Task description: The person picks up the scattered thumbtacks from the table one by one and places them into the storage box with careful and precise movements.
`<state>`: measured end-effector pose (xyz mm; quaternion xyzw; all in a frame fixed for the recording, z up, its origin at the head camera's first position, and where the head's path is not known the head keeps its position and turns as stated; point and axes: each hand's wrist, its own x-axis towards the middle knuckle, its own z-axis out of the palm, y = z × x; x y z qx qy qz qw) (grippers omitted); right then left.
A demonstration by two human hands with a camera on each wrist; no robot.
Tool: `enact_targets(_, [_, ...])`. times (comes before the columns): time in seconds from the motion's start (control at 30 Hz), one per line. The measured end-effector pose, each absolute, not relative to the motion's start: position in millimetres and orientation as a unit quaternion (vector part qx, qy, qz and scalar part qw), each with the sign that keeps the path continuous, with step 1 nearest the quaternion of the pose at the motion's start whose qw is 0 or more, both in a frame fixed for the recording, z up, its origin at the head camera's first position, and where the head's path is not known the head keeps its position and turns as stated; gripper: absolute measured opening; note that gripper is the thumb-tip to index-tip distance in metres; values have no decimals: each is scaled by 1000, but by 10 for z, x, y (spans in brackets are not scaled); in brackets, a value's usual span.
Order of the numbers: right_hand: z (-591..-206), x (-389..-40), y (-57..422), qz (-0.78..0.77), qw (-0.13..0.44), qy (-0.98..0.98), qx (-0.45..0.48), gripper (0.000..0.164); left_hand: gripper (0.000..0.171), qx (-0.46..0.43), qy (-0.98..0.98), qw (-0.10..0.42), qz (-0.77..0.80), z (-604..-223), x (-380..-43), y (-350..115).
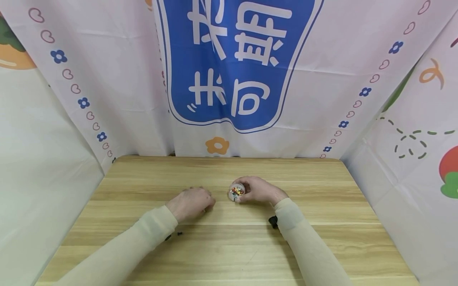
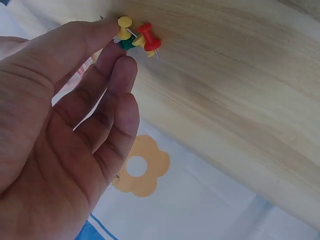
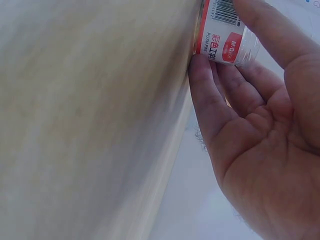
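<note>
My right hand (image 1: 260, 190) grips a small clear round jar (image 1: 236, 192) near the middle of the table, thumb and fingers around its side. Colourful push pins (image 1: 237, 191) show inside through its open-looking top. In the right wrist view, the jar's red and white label (image 3: 220, 32) reads PUSH PINS, and its base is close to the wood. To the left of the jar, my left hand (image 1: 190, 201) is low over the table. Its thumb and fingertips pinch a small bunch of push pins: a red one (image 2: 148, 38), yellow ones (image 2: 124, 26) and a green one (image 2: 128, 42).
The wooden table (image 1: 229, 254) ends at a back edge before a printed cloth (image 1: 218, 145) with a blue panel. A small black object (image 1: 273, 221) lies beside the right sleeve. Tiny dark bits (image 1: 180, 233) are near the left sleeve.
</note>
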<state>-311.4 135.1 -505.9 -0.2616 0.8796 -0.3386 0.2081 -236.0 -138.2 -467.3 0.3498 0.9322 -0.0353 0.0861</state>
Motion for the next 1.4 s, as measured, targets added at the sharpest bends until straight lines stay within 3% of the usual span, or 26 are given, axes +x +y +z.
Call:
enact_targets(0.6, [-5078, -3113, 1358, -337, 203, 881, -262, 62, 21, 365, 930, 32, 34, -4715, -2386, -1258])
enact_targets(0.87, [-5078, -3117, 1353, -342, 206, 878, -266, 62, 20, 338, 939, 15, 61, -4735, -2410, -1160])
enact_targets(1.07, [-5067, -3116, 1352, -339, 204, 878, -268, 60, 6, 313, 945, 0, 96, -4729, -2433, -1108])
enact_targets(1.4, [-5069, -3115, 1354, -338, 204, 879, -268, 62, 8, 269, 953, -26, 134, -4709, -2500, -986])
